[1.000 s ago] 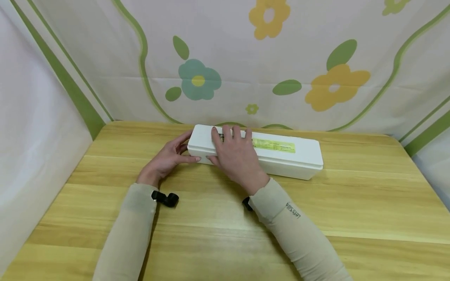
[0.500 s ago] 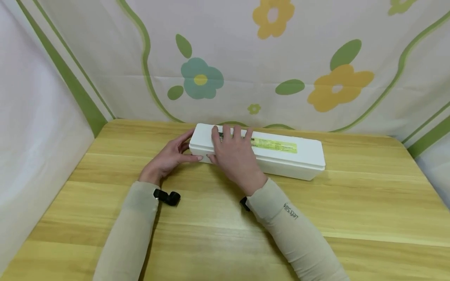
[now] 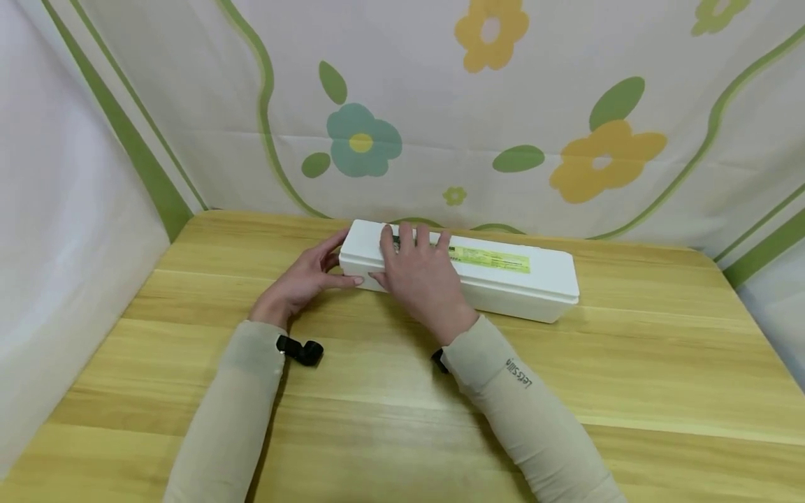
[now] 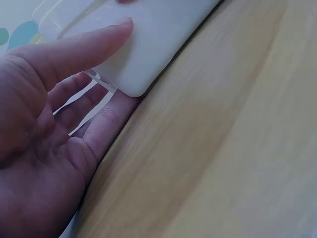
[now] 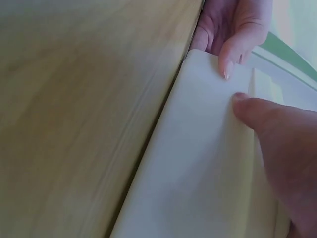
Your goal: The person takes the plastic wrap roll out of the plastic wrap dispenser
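Note:
A long white box [image 3: 516,302] with a lid lies near the back edge of the table, a yellow-green label [image 3: 493,258] along its top. My left hand [image 3: 302,279] grips its left end, thumb on the front face and fingers behind the end. In the left wrist view, the left hand's fingers [image 4: 106,121] reach past the box's corner, at the tabletop. My right hand [image 3: 424,283] lies across the lid near that end and holds it, fingers spread on top, covering part of the label. The right thumb [image 5: 257,111] presses the front face just below the lid's rim.
The wooden table [image 3: 377,433] runs under both forearms. Behind it hangs a pale curtain [image 3: 428,84] with printed flowers, close to the box. White cloth [image 3: 50,244] with green stripes closes off the left side. Black straps [image 3: 302,351] sit at both wrists.
The head view has shifted slightly. Both hands keep the same hold on the box, which shows no clear movement on the table.

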Available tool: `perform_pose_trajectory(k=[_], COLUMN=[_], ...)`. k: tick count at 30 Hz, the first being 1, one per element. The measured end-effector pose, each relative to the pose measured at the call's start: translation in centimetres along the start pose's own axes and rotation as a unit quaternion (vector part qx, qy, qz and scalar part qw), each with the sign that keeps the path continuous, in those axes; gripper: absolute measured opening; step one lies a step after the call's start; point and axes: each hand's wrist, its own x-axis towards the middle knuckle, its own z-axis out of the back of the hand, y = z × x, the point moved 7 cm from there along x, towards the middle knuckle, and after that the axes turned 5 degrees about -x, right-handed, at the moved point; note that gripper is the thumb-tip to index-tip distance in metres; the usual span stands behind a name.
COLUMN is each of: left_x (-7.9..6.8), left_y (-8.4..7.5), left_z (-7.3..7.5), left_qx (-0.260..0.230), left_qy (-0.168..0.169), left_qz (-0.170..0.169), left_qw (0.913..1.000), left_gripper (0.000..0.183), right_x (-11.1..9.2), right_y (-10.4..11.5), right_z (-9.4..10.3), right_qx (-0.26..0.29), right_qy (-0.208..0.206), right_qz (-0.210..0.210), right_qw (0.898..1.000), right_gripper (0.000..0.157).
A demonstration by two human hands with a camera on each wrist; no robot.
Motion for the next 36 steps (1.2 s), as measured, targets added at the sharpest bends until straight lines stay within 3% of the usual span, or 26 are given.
perform_pose_trajectory(k=[7, 15, 28, 36], left_x=[-0.2, -0.2, 0.0, -0.2], left_y=[-0.1, 0.0, 0.0, 0.2], left_z=[0.0, 0.1, 0.1, 0.3], left_qx=[0.008, 0.006, 0.015, 0.014], left_qy=[0.002, -0.004, -0.004, -0.013], left_qz=[-0.008, -0.007, 0.006, 0.012], left_qw=[0.9999, 1.0000, 0.9999, 0.9997], left_gripper=[0.100, 0.101, 0.101, 0.103], right_x=[0.0, -0.1, 0.2, 0.1], right_y=[-0.3, -0.7, -1.6, -1.4], right_z=[-0.1, 0.5, 0.4, 0.3], right_qx=[0.046, 0.067, 0.098, 0.119], right_qy=[0.016, -0.035, -0.032, -0.011], right_qz=[-0.009, -0.019, -0.047, -0.038], right_qw=[0.999, 0.997, 0.994, 0.992], right_gripper=[0.076, 0.077, 0.074, 0.075])
